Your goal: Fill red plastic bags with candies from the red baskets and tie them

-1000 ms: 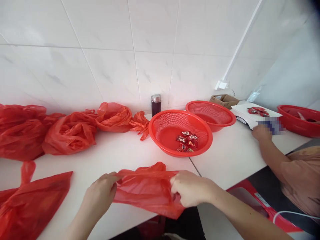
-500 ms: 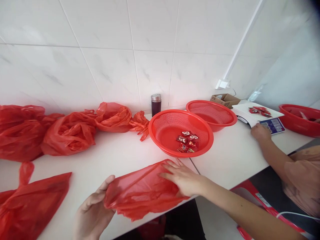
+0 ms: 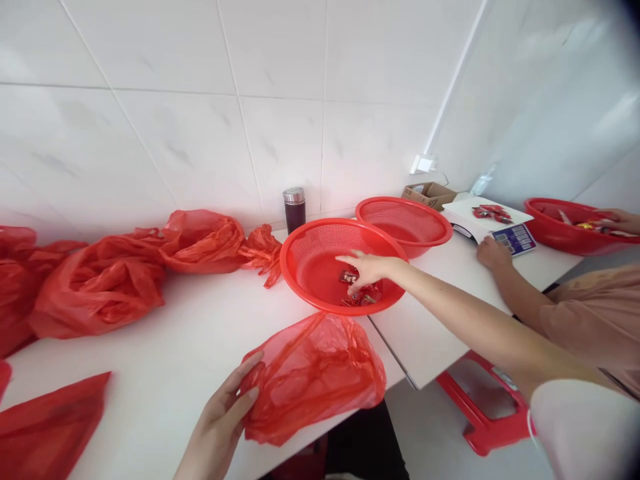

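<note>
My left hand (image 3: 226,415) grips the edge of a thin red plastic bag (image 3: 315,373) that lies puffed open at the near edge of the white table (image 3: 190,347). My right hand (image 3: 363,267) reaches into a red mesh basket (image 3: 305,250), fingers spread just above a few red wrapped candies (image 3: 361,296) on its bottom. It holds nothing that I can see.
Stuffed red bags (image 3: 100,287) line the wall at left; another flat red bag (image 3: 45,427) lies near left. A dark flask (image 3: 295,209), a second red basket (image 3: 403,221), a cardboard box (image 3: 429,195), a scale (image 3: 493,223) with candies and a third basket (image 3: 570,227) stand right. Another person's hand (image 3: 493,255) rests by the scale.
My right hand left the bag and moved forward into the basket over the candies. My left hand kept hold of the bag, which now stands puffed open. The view shifted right.
</note>
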{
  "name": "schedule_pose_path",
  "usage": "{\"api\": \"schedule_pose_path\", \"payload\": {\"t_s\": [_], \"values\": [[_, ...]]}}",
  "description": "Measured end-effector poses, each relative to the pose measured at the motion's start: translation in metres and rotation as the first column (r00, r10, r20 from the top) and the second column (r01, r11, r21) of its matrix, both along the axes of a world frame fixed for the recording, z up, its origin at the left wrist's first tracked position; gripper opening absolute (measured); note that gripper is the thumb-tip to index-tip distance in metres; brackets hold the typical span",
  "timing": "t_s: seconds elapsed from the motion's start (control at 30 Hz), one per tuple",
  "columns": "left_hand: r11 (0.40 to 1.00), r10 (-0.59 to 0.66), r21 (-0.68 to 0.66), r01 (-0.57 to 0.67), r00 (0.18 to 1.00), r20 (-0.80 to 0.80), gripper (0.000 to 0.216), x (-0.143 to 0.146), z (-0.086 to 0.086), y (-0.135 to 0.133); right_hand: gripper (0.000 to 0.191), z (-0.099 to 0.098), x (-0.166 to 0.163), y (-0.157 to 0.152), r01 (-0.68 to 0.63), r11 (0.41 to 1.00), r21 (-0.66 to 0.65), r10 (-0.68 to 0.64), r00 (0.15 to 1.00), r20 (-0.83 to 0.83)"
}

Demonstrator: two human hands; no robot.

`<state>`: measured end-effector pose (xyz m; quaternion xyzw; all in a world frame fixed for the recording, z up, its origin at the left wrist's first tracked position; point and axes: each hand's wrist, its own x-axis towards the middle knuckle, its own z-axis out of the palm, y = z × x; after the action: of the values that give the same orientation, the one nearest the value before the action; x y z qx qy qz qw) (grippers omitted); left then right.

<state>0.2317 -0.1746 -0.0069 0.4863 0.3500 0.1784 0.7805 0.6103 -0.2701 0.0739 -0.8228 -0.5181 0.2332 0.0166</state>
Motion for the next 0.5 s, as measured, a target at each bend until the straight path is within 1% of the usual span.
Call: {"api": "schedule_pose_path", "payload": {"t_s": [0.03, 0.07, 0.1, 0.2, 0.27, 0.3, 0.37, 0.47, 0.5], "values": [[1.000, 0.001, -0.003, -0.001, 1.000, 0.002, 0.062, 0.002, -0.001, -0.002, 0.122, -0.008, 0.010, 0.006, 0.001, 0.995, -0.101, 0.001, 1.000, 0.016], [1.000, 0.010, -0.005, -0.010, 1.000, 0.004, 0.061, 0.003, -0.001, -0.003, 0.124, -0.017, 0.015, 0.011, -0.008, 0.986, -0.168, 0.013, 1.000, 0.028], [1.000, 0.022, -0.008, -0.022, 1.000, 0.002, 0.060, 0.004, -0.001, -0.004, 0.122, -0.025, 0.018, 0.014, -0.024, 0.981, -0.192, 0.031, 0.999, 0.035], [0.997, 0.072, -0.007, -0.072, 0.997, -0.016, 0.058, 0.005, 0.001, -0.007, 0.103, -0.040, 0.013, 0.017, -0.058, 0.986, -0.157, 0.066, 0.997, 0.043], [0.996, 0.085, -0.004, -0.085, 0.996, -0.018, 0.056, 0.005, 0.001, -0.007, 0.091, -0.044, 0.011, 0.017, -0.051, 0.988, -0.145, 0.057, 0.998, 0.038], [0.996, 0.087, -0.004, -0.087, 0.996, -0.016, 0.056, 0.005, 0.001, -0.007, 0.087, -0.044, 0.011, 0.017, -0.037, 0.988, -0.148, 0.042, 0.999, 0.033], [0.997, 0.078, -0.013, -0.078, 0.997, -0.016, 0.055, 0.005, 0.000, -0.007, 0.092, -0.045, 0.015, 0.018, 0.005, 0.989, -0.149, -0.001, 0.999, 0.032], [0.998, 0.058, -0.036, -0.059, 0.998, -0.015, 0.054, 0.005, -0.003, -0.007, 0.113, -0.044, 0.026, 0.023, 0.072, 0.989, -0.128, -0.067, 0.997, 0.041], [0.998, 0.058, -0.039, -0.059, 0.998, -0.009, 0.054, 0.005, -0.003, -0.008, 0.115, -0.044, 0.028, 0.025, 0.088, 0.988, -0.126, -0.084, 0.996, 0.038]]}}
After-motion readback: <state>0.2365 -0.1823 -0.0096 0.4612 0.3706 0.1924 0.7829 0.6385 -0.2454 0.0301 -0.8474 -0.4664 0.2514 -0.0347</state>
